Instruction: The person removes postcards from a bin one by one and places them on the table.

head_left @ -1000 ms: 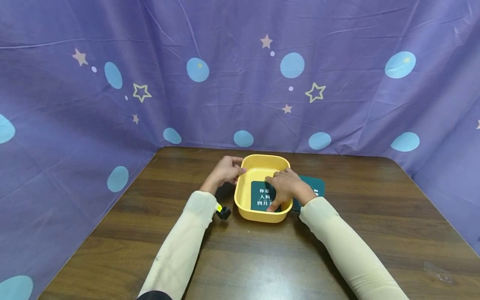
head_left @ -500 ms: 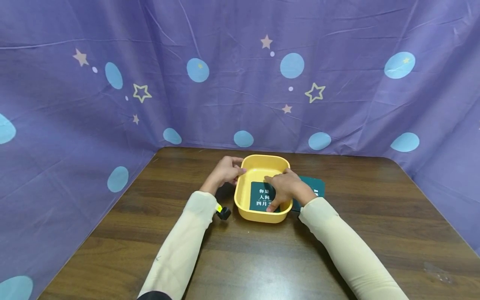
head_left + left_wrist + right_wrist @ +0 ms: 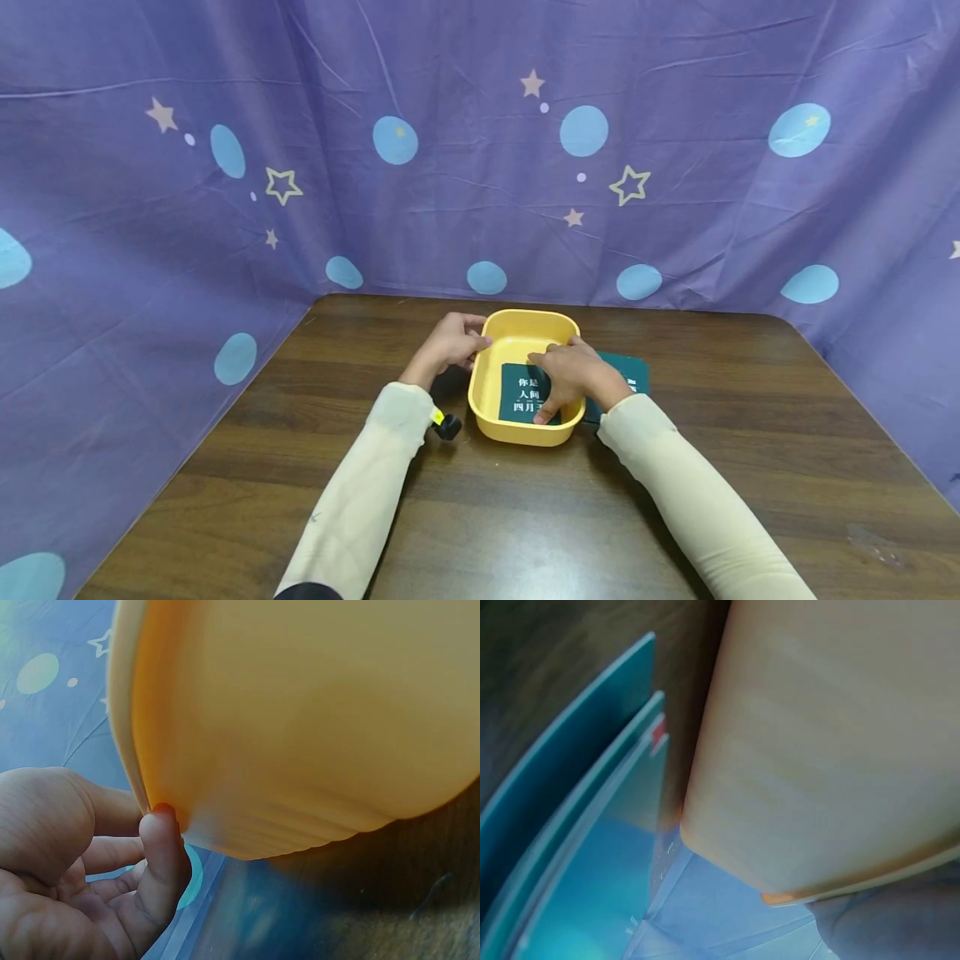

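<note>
A yellow plastic tray (image 3: 525, 435) stands near the middle of the table. My left hand (image 3: 452, 340) pinches its left rim between thumb and fingers; the left wrist view shows the thumb tip against the rim of the yellow tray (image 3: 300, 735). Inside lies a dark green booklet (image 3: 519, 396) with white Chinese characters on its cover. My right hand (image 3: 573, 377) reaches over the right rim and grips the booklet, thumb by its near edge and fingers by the far side. The hand covers the booklet's right part. In the right wrist view the tray's outer wall (image 3: 817, 750) hides most of this hand.
Another green booklet (image 3: 630, 367) lies just right of the tray, partly behind the right wrist. Up close, its teal covers (image 3: 592, 847) are fanned apart with a red spot near one corner. A purple patterned curtain (image 3: 450, 167) hangs behind the brown wooden table (image 3: 750, 417).
The booklet in the tray has shifted very slightly left with the right hand. The left hand and tray have stayed in place.
</note>
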A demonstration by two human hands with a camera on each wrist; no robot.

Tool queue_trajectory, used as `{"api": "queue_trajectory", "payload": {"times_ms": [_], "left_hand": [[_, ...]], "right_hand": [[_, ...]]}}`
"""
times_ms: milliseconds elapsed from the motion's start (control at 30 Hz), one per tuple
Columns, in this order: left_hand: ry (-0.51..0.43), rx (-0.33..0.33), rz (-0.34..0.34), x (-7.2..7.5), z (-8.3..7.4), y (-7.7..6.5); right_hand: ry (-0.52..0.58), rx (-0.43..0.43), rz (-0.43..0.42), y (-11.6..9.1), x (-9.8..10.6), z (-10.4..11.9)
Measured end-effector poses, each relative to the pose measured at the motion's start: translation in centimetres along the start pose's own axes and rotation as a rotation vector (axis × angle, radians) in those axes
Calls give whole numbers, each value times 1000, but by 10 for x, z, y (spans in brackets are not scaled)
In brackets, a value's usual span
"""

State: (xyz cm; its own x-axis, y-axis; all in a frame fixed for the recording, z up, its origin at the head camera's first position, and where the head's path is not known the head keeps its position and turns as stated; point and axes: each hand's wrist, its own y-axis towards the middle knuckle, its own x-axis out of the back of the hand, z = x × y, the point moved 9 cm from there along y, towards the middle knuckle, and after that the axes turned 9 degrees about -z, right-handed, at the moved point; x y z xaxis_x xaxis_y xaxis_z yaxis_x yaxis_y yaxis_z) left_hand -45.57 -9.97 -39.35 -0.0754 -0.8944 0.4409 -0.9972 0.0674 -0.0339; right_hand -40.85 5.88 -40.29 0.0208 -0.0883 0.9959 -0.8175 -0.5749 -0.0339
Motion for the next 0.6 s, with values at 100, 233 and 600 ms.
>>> {"api": "queue_trajectory", "payload": {"times_ms": [100, 233, 600], "left_hand": [[-4, -4, -1, 0, 0, 1], [1, -6, 1, 0, 0, 1], [-14, -5, 3, 0, 0, 1]], "right_hand": [[-10, 4, 8, 1, -1, -1], [-11, -9, 31, 2, -3, -2], [-13, -14, 81, 7, -2, 1]]}}
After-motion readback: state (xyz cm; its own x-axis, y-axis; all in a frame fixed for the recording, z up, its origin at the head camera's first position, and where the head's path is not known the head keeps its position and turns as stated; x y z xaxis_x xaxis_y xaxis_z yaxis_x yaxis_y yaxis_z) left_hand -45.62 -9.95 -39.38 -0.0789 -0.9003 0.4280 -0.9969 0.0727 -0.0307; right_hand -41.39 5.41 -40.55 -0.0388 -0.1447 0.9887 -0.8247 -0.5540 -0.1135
